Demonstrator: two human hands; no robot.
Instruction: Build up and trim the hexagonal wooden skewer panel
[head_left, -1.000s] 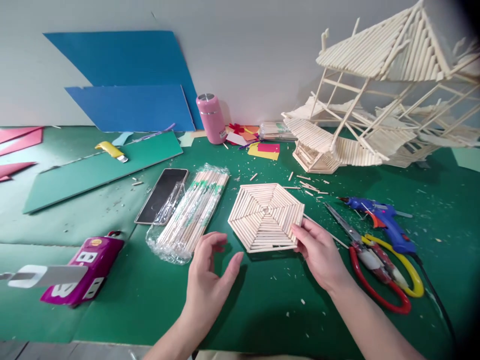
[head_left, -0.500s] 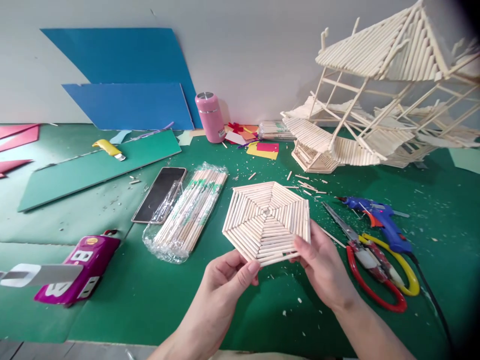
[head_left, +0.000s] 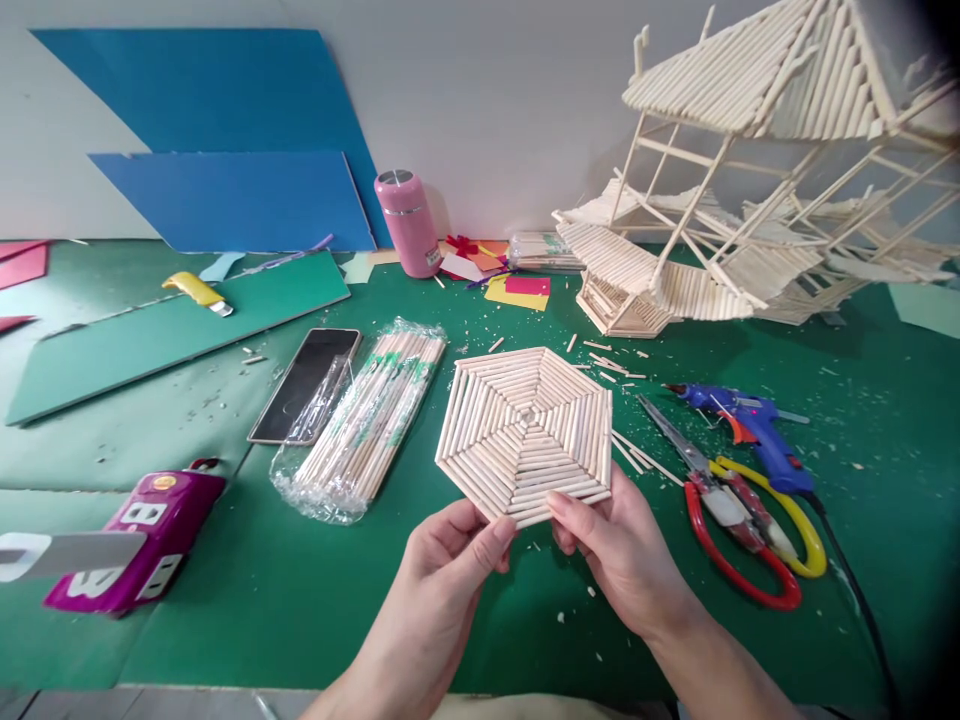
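Note:
A hexagonal panel of pale wooden sticks [head_left: 526,430], laid in nested rings around a small centre hole, is held tilted above the green table. My left hand [head_left: 454,570] pinches its lower-left edge, thumb on top. At the lower-right edge my right hand [head_left: 619,545] grips it, thumb on the face and fingers beneath. Right of the panel lie red-and-yellow-handled scissors [head_left: 739,510] and a blue glue gun [head_left: 757,425]. On its left rests a plastic-wrapped bundle of wooden sticks [head_left: 371,420], partly over a phone [head_left: 307,385].
A stick-built pavilion model [head_left: 720,200] stands at the back right. A pink flask [head_left: 409,225] is near the wall, with blue boards [head_left: 232,200] leaning left of it. A yellow cutter [head_left: 196,292] lies on a green board [head_left: 180,345]. A purple power strip [head_left: 146,540] sits at left.
My right hand has slid left along the panel's lower edge, its thumb nearer my left thumb. The panel has turned slightly, and the whole view has shifted a little.

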